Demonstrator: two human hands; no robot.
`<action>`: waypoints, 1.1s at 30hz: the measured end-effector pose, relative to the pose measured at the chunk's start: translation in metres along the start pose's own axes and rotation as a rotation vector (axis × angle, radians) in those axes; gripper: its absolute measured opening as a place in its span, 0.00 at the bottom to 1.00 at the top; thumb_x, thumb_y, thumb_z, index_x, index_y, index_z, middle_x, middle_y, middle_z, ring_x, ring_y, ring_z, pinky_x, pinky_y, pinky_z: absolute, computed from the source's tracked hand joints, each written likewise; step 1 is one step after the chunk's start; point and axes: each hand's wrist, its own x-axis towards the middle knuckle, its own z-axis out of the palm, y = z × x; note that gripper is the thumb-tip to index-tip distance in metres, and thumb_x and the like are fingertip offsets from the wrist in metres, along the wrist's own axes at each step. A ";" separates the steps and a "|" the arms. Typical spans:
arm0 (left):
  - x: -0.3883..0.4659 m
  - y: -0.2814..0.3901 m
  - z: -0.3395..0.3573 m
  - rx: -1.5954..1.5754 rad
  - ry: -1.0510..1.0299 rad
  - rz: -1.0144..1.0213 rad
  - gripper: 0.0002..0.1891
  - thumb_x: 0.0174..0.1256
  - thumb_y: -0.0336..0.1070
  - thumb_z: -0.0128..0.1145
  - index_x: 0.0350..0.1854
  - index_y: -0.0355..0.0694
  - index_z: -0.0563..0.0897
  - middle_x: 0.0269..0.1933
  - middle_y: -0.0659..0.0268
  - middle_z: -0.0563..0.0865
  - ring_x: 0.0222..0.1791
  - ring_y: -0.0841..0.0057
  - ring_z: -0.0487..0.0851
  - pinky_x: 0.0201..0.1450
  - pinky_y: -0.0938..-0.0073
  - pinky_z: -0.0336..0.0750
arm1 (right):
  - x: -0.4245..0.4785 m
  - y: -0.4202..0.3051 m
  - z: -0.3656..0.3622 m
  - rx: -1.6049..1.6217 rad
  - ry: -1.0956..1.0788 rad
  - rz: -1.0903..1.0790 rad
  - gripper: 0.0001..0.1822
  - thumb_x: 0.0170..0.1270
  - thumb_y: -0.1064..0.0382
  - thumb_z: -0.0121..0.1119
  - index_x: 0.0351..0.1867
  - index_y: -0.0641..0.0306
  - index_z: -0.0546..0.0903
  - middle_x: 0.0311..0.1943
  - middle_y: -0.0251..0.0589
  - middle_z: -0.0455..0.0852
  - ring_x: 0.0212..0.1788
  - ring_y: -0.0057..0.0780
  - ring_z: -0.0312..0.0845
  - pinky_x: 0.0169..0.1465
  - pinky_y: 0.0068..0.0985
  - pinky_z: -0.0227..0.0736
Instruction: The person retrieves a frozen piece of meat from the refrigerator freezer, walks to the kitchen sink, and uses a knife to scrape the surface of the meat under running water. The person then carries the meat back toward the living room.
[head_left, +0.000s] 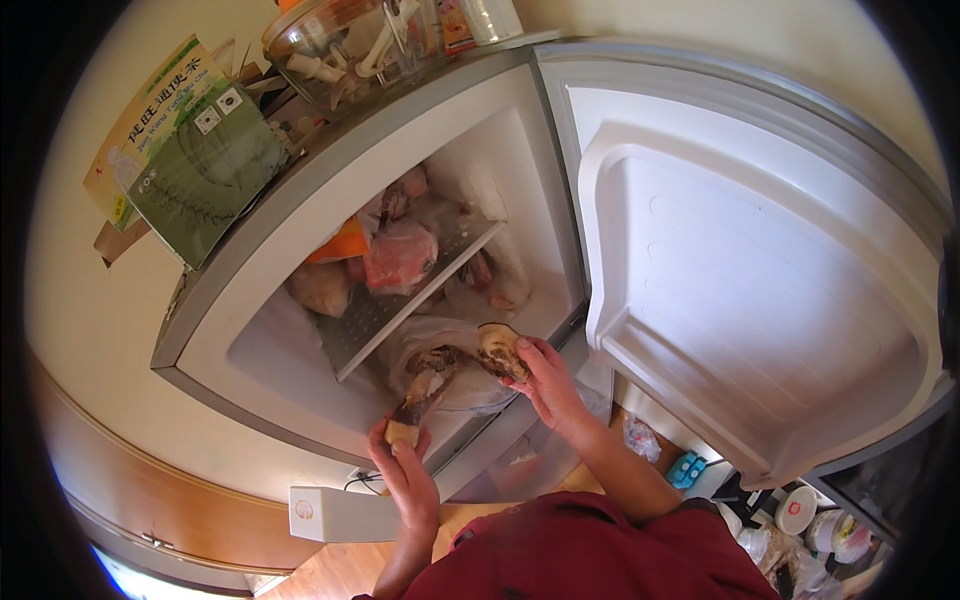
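Note:
In the lower opening of a freezer compartment (247, 352), my left hand (405, 469) grips the near end of a long, tan and dark brown piece of food (420, 405), possibly bone-in meat. Its far end reaches into a translucent plastic bag (469, 390) on the compartment floor. A second tan and brown chunk (501, 351), thick with a pale rounded face, is held between the fingers and thumb of my right hand (546, 382). The bag lies just beneath both pieces. What else it contains is hard to make out.
A perforated shelf (420, 304) carries bagged frozen food (401, 259). Frost lines the compartment wall. The freezer door (757, 277) stands wide on the right. Boxes (202, 165) and a clear container (337, 52) sit on top. A white box (341, 514) stands at lower left.

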 end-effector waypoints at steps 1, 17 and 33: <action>-0.007 -0.001 -0.001 -0.057 0.001 -0.062 0.20 0.73 0.35 0.36 0.64 0.36 0.57 0.61 0.56 0.63 0.54 0.65 0.73 0.56 0.68 0.73 | 0.000 -0.001 -0.001 0.003 0.003 0.011 0.24 0.63 0.50 0.58 0.51 0.67 0.70 0.41 0.37 0.78 0.38 0.22 0.76 0.41 0.25 0.76; -0.021 -0.021 -0.013 -0.750 0.121 -0.638 0.15 0.66 0.27 0.49 0.52 0.27 0.69 0.54 0.54 0.76 0.53 0.61 0.78 0.57 0.67 0.77 | 0.005 -0.002 -0.011 0.039 -0.056 0.061 0.18 0.66 0.53 0.54 0.50 0.61 0.71 0.43 0.34 0.80 0.42 0.21 0.78 0.42 0.26 0.77; -0.046 -0.002 -0.032 -0.705 0.025 -0.913 0.19 0.65 0.34 0.50 0.52 0.25 0.69 0.50 0.51 0.79 0.46 0.61 0.82 0.49 0.73 0.81 | 0.012 -0.014 0.006 0.041 -0.079 0.064 0.14 0.67 0.52 0.50 0.41 0.61 0.76 0.28 0.31 0.81 0.26 0.21 0.76 0.50 0.41 0.75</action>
